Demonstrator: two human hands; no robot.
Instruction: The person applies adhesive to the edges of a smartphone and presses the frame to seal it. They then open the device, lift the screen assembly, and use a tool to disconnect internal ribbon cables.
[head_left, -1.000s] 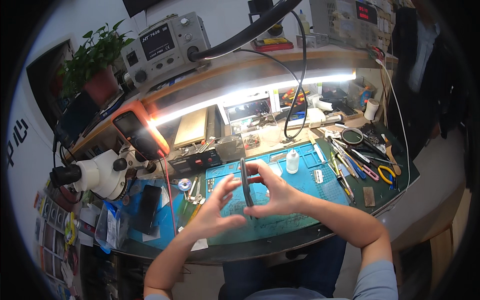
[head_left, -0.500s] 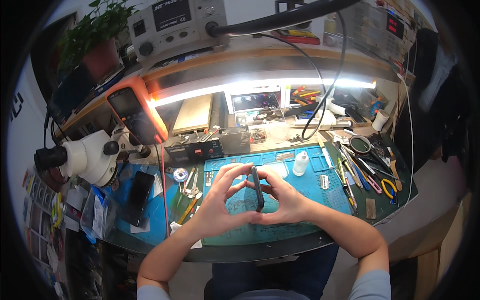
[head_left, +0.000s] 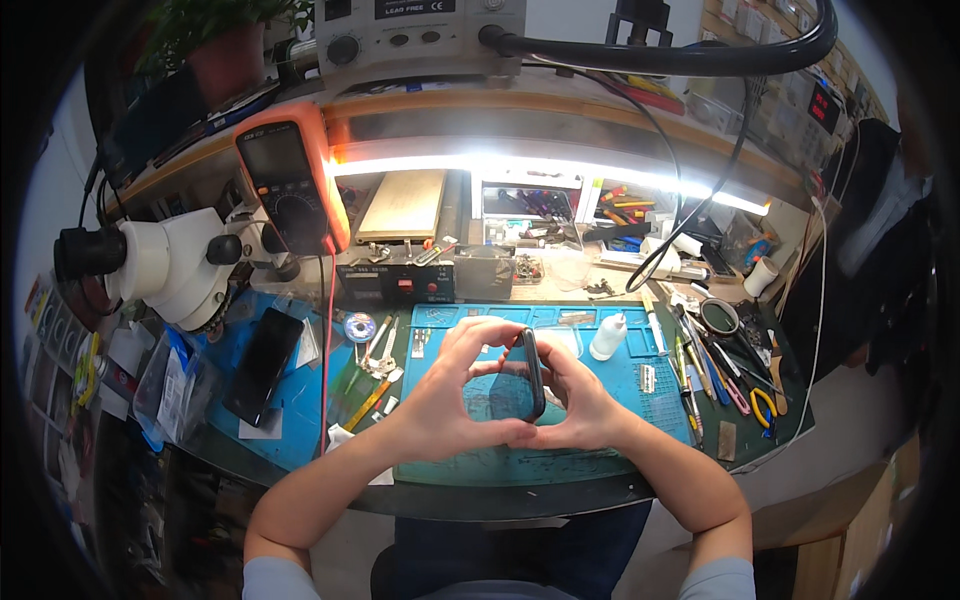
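Observation:
A dark smartphone (head_left: 536, 378) stands on edge above the blue work mat (head_left: 440, 462), held between my two hands. Its thin side faces up toward me, and a glossy, see-through-looking area shows to its left; whether that is its face or a reflection I cannot tell. My left hand (head_left: 462, 395) curves around it, fingers at the far top and thumb at the near lower end. From the other side my right hand (head_left: 580, 398) closes on it, its thumb meeting the left thumb near the bottom. Some fingers are hidden behind the phone.
A white squeeze bottle (head_left: 608, 337) stands just beyond my right hand. Pliers (head_left: 763, 408), tweezers and several tools crowd the right side. Left lie another dark phone (head_left: 264, 368) and a solder spool (head_left: 360, 327), near a microscope (head_left: 170, 265) and an orange multimeter (head_left: 290, 180).
The view has shifted, so the bench sits differently in the picture. The phone is turned slightly, showing more of the glossy area on its left; both hands keep their hold.

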